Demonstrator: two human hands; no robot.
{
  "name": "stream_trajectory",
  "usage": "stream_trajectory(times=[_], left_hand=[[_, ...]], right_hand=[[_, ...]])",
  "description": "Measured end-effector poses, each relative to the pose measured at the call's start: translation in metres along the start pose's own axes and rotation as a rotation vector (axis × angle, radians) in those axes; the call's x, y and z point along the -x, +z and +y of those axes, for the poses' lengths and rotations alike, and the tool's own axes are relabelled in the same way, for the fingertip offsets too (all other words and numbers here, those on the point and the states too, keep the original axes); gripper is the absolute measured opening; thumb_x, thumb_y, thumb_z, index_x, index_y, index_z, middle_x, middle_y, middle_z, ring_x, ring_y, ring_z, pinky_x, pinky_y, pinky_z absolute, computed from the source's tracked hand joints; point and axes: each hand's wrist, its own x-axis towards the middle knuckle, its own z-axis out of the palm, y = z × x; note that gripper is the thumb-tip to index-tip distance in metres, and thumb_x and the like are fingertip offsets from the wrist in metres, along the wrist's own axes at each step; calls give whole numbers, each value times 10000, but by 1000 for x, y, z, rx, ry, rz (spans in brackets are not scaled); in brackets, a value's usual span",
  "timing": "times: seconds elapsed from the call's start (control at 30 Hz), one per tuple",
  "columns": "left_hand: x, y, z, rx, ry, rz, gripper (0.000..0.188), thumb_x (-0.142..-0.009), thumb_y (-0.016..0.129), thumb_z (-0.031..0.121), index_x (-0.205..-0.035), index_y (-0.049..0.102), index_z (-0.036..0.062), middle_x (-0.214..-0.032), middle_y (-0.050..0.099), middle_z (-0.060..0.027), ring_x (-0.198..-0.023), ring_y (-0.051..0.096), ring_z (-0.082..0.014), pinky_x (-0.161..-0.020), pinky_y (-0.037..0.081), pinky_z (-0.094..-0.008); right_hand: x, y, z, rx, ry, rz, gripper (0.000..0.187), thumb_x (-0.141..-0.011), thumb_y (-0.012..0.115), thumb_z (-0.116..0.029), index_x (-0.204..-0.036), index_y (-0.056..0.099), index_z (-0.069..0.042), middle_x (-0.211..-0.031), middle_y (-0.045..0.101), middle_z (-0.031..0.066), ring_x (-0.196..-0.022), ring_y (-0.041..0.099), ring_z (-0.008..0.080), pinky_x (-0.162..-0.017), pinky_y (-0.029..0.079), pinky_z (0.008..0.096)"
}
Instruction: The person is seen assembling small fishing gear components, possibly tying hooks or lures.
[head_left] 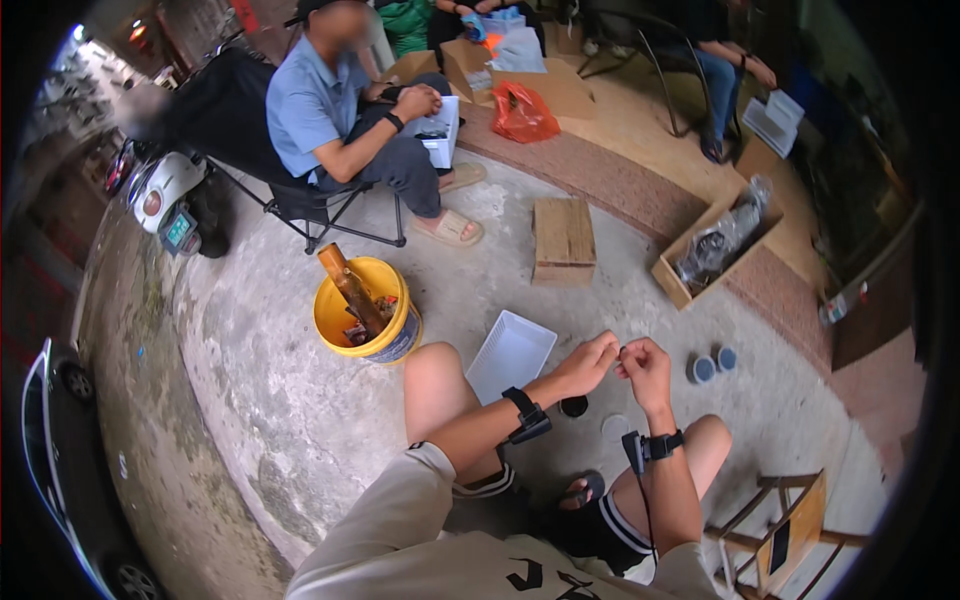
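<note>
My left hand and my right hand meet in front of me above the floor, with their fingertips almost touching. Both are closed in a pinch; whatever lies between the fingers is too small to make out. Beside my left forearm a white plastic basket rests on the concrete. Below my hands stand a small black round container and a pale round disc or lid. To the right of my right hand are two small round tubs with blue-grey tops, one tub beside the other tub.
A yellow bucket holding a bamboo tube stands left of my knee. Ahead are a wooden block and an open box with plastic-wrapped contents. A wooden stool is at lower right. Other people sit ahead, one with a white basket.
</note>
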Motion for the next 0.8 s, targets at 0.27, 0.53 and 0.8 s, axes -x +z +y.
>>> stream_trajectory(times=[0.27, 0.53, 0.8], left_hand=[[-4, -4, -11, -187, 2, -37, 328, -988, 345, 294, -980, 441, -20, -857, 570, -308, -880, 538, -489, -730, 408, -510], [-13, -7, -15, -161, -5, -101, 330, -993, 334, 291, -964, 438, -21, -891, 582, -299, -891, 558, -469, -742, 426, -485], [-17, -5, -23, -10, 55, -53, 281, -976, 379, 239, -942, 487, -17, -824, 565, -189, -785, 563, -298, -719, 432, -387]], right_hand=[[-11, 1, 14, 125, -81, -21, 107, -836, 564, 16, -923, 619, 43, -737, 634, 53, -594, 592, 99, -557, 492, 232], [-21, -4, 20, 138, -45, -8, 60, -812, 609, 10, -865, 629, 28, -691, 621, 37, -571, 564, 91, -535, 473, 222], [-18, -3, 17, -60, 13, -45, 102, -830, 643, -33, -915, 633, 22, -770, 644, 45, -629, 585, 92, -574, 486, 225]])
